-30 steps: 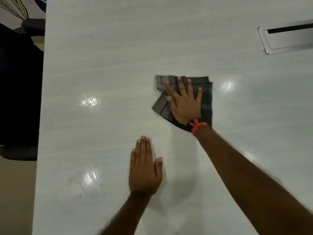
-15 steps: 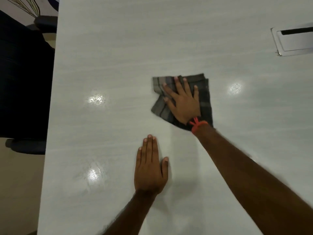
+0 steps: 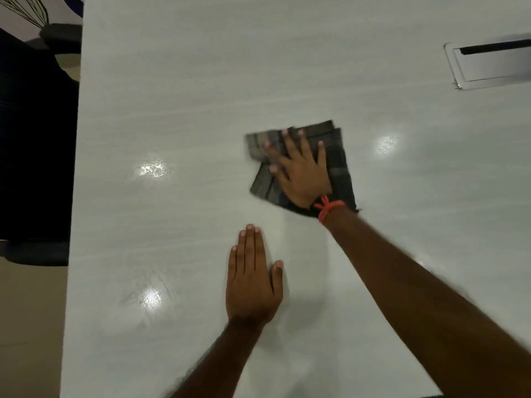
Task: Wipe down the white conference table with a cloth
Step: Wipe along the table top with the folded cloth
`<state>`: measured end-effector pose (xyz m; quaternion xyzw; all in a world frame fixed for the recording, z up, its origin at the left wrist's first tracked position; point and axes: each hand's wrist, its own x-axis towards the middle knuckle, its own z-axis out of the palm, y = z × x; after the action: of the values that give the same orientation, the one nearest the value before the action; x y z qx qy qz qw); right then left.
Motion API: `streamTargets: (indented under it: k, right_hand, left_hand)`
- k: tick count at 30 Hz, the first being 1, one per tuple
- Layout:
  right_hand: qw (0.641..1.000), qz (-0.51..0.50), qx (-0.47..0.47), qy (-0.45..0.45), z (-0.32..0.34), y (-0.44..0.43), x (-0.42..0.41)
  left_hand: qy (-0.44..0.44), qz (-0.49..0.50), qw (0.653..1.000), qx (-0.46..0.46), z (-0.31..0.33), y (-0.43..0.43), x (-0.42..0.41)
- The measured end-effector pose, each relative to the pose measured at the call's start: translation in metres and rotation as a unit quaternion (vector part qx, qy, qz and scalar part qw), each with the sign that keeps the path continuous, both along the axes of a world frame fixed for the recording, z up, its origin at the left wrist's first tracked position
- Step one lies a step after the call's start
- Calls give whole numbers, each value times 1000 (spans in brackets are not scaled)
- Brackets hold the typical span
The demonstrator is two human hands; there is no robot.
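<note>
Folded grey plaid cloth [image 3: 339,173] flat on white table [image 3: 172,96], well in from its left edge. Right hand [image 3: 301,173] on it, grip apart: fingers spread, pressing. Left hand [image 3: 250,282] nearer the near edge, palm on table, grip apart, clear of cloth. Metal cable hatch [image 3: 494,64] far right.

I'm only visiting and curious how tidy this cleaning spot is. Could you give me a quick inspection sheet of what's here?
Surface: white table, glossy, with glare spots.
Job's things: dark folded cloth lying flat on the table.
Clutter: nothing seen.
Hands: right hand pressed flat on the cloth, fingers spread, red band at wrist; left hand flat on bare table.
Cables: nothing seen; a metal hatch sits in the table, far right.
Surroundings: dark chair and floor past the left edge.
</note>
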<state>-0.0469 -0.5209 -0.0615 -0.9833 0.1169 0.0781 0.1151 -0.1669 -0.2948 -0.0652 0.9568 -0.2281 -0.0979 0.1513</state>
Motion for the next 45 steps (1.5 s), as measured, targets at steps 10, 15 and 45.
streamTargets:
  k: [10,15,45]
  right_hand:
    - [990,-109,84,15,15,-72,-29]
    - [997,-13,61,36,12,-21,-58]
    - [998,-53,16,-18,-2,55,-18]
  left_hand:
    - [-13,-4,1000,-3,0,1,1]
    - [-12,-6,1000,7,-1,0,1]
    - [5,-6,1000,21,0,0,1]
